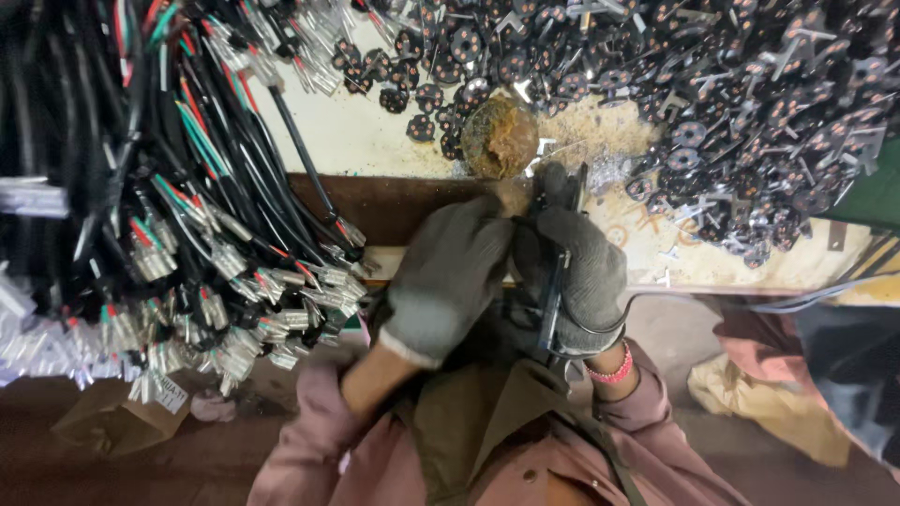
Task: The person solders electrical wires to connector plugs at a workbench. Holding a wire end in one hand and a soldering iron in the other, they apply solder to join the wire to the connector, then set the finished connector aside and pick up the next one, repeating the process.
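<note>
We clench our gloved right hand [579, 272] round a stiff black tool [555, 281] (handles likely best), left hand [448, 276] closed beside it, contents unclear.

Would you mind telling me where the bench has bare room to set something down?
One pale patch lies free between the cable bundle and the rusty tin. The black discs crowd the right; both gloved hands fill the front edge.
</note>
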Available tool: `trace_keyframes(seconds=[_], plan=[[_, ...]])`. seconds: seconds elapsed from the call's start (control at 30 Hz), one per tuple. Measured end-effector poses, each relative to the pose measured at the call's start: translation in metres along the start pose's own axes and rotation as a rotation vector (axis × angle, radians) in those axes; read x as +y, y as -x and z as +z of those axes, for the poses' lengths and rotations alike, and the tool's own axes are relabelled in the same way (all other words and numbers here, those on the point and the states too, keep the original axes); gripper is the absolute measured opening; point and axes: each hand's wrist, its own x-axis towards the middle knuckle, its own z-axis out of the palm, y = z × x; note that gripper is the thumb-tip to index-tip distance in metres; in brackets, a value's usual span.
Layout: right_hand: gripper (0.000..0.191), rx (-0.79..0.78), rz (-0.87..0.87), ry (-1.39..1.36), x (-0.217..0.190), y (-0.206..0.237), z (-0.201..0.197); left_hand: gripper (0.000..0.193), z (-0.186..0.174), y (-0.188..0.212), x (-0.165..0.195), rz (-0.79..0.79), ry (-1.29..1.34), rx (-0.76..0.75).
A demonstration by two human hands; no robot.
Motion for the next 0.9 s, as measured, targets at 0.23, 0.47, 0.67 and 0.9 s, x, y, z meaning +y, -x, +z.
trace_keyframes(seconds=[0.23,0.47,0.67,0.9], plan=[[0.026,0.326,0.075,-0.532,0.025,0.017,0.004,0.038,-0.033,0.026,0.033,-0.037,-0.023,-0.059],[0.026,0.226,0.196,-0.716,0.050,0.046,0.019,0.032,-0.042,-0.058,0.091,0.237,0.429,0.285],[0.029,0.286,0.161,-0.733,0.038,0.038,0.014,0.028,-0.015,0.005,0.030,0.021,-0.018,0.070],[0.033,0.328,0.088,-0.773,0.011,0.011,0.009,0.041,-0.051,-0.003,-0.043,-0.107,-1.107,0.334]])
